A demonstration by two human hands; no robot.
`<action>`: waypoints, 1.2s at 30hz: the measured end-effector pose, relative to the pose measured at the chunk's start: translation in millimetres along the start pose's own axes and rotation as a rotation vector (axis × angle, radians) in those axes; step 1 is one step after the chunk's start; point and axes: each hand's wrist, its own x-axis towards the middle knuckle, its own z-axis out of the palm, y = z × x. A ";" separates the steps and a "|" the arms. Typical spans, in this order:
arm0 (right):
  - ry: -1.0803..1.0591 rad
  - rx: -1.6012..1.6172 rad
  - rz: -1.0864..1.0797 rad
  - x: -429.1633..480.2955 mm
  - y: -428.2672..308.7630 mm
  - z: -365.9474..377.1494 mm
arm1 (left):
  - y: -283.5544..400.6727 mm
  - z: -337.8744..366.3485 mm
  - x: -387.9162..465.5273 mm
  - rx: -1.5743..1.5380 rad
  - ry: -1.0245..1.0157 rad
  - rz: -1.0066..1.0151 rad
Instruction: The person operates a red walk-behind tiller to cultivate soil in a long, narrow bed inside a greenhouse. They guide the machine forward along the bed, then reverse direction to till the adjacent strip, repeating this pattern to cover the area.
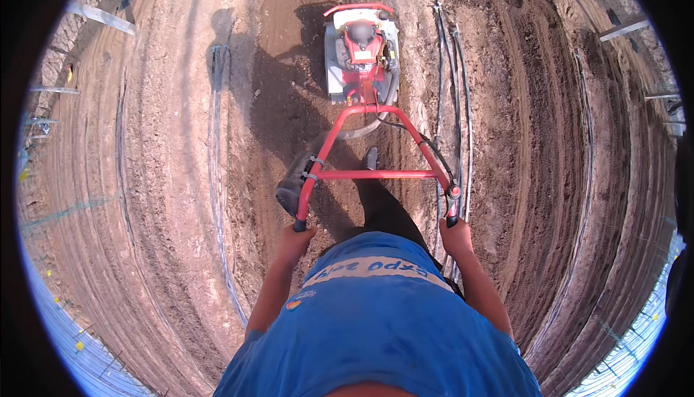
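A red and white walk-behind tiller [362,55] with an engine on top stands on bare soil ahead of me. Its red tubular handlebar [379,174] reaches back towards my body. My left hand [297,241] is closed round the black grip at the left end of the bar. At the right end, my right hand [456,237] holds the other grip, just below a round control with a red button [454,191]. A grey hose [360,132] curves from the machine to a black canister [295,183] clamped on the bar's left side. The tiller's underside is hidden.
Drip irrigation hoses [461,99] run lengthwise along the soil close to the right of the machine. More hoses [217,126] lie to its left. Further rows of tilled soil stretch out on both sides. Pale posts [102,17] stand near the edges. One shoe [371,158] shows below the crossbar.
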 end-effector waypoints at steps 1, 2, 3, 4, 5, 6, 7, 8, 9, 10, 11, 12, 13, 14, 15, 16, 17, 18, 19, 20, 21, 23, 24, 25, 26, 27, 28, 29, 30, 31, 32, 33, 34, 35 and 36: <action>-0.023 0.013 0.021 -4.5 -14.5 -9.2 | -0.3 -0.5 3.0 -0.014 0.008 0.004; -0.047 0.027 0.041 -3.8 -25.2 -14.0 | 0.3 -0.5 8.7 -0.028 0.016 0.007; -0.063 0.000 0.034 8.7 -29.9 -19.2 | 7.2 1.7 16.7 -0.040 0.011 0.027; -0.030 -0.014 0.023 6.1 -29.4 -17.7 | 10.9 0.8 18.8 -0.017 0.014 0.016; 0.003 -0.029 0.011 2.1 -29.1 -15.4 | 12.6 -2.0 19.2 0.006 0.017 0.005; 0.031 0.002 -0.015 -0.7 -30.4 -15.2 | 14.6 -2.8 14.3 0.029 0.024 -0.020; -0.057 0.032 0.054 7.7 -38.2 -23.7 | 18.9 -0.5 13.7 0.017 0.024 -0.017; -0.073 0.000 0.057 16.2 -40.2 -26.8 | 24.8 3.3 14.5 0.006 0.023 -0.015; -0.074 -0.027 0.051 26.1 -43.8 -30.6 | 36.4 6.8 18.7 -0.008 0.021 0.004; -0.038 -0.017 0.027 23.5 -40.9 -27.4 | 37.7 4.4 19.3 0.005 0.011 -0.062; -0.002 -0.008 0.004 19.7 -39.8 -24.1 | 45.1 3.4 25.7 0.004 0.014 -0.027; -0.030 0.025 0.031 21.2 -50.6 -28.6 | 46.4 0.6 27.9 0.008 0.023 -0.009; -0.078 0.038 0.060 21.5 -68.5 -38.9 | 46.3 -2.2 29.6 0.011 0.031 0.009; -0.088 0.028 0.051 25.3 -59.2 -32.3 | 42.1 -4.2 33.2 -0.038 -0.007 -0.002; -0.084 0.023 0.034 30.7 -58.3 -30.4 | 46.1 -5.6 35.8 -0.022 -0.005 -0.015; -0.062 0.031 0.028 30.6 -56.9 -28.2 | 48.8 -7.0 36.5 -0.007 -0.002 -0.029; -0.041 0.038 0.023 31.6 -56.9 -26.4 | 53.0 -7.5 38.9 0.009 0.000 -0.043; -0.050 0.004 0.043 33.9 -62.1 -28.6 | 52.4 -8.1 39.9 -0.018 -0.001 -0.026; -0.099 0.040 0.072 34.9 -76.9 -36.9 | 53.6 -8.4 42.5 -0.045 -0.002 -0.010; -0.096 0.018 0.077 35.7 -71.1 -29.8 | 53.8 -8.8 43.6 -0.073 -0.002 0.006; -0.084 0.000 0.077 39.6 -72.1 -26.7 | 60.1 -9.1 46.0 -0.039 0.007 -0.001; -0.037 -0.010 0.036 49.0 -74.0 -30.8 | 72.7 -10.9 48.2 0.025 0.028 -0.015; -0.023 -0.017 0.024 49.1 -74.4 -30.9 | 76.4 -10.2 48.8 0.007 0.023 -0.014; -0.045 -0.019 0.030 49.1 -75.7 -31.2 | 81.8 -7.6 50.6 -0.011 0.019 -0.013; -0.067 -0.020 0.036 49.1 -77.4 -31.9 | 86.3 -6.8 51.5 -0.029 0.015 -0.012; -0.081 -0.017 0.034 53.4 -81.9 -34.4 | 94.7 -7.6 53.2 -0.007 0.017 -0.002; -0.085 0.009 0.038 58.5 -87.2 -37.6 | 103.1 -8.5 54.0 0.016 0.020 0.009; -0.090 0.036 0.042 64.2 -92.9 -41.3 | 108.7 -9.0 55.3 0.039 0.022 0.019; -0.090 0.063 0.052 67.2 -95.6 -44.5 | 111.0 -8.6 57.9 0.035 0.020 0.017; -0.067 0.038 0.046 69.1 -91.0 -40.7 | 112.2 -8.7 60.8 0.031 0.017 0.016; -0.044 0.015 0.040 71.0 -81.4 -31.9 | 113.5 -8.9 63.2 0.029 0.014 0.014; -0.018 -0.005 0.029 73.1 -85.3 -30.0 | 116.2 -10.1 66.3 0.020 0.011 -0.003; 0.000 -0.015 0.014 76.4 -88.4 -31.7 | 117.9 -11.5 68.1 0.012 0.007 -0.020; -0.037 0.005 0.027 83.1 -92.3 -35.5 | 120.0 -12.0 69.8 0.005 0.003 -0.037; -0.072 0.027 0.041 88.1 -104.9 -43.2 | 122.9 -11.8 71.5 0.007 0.008 -0.033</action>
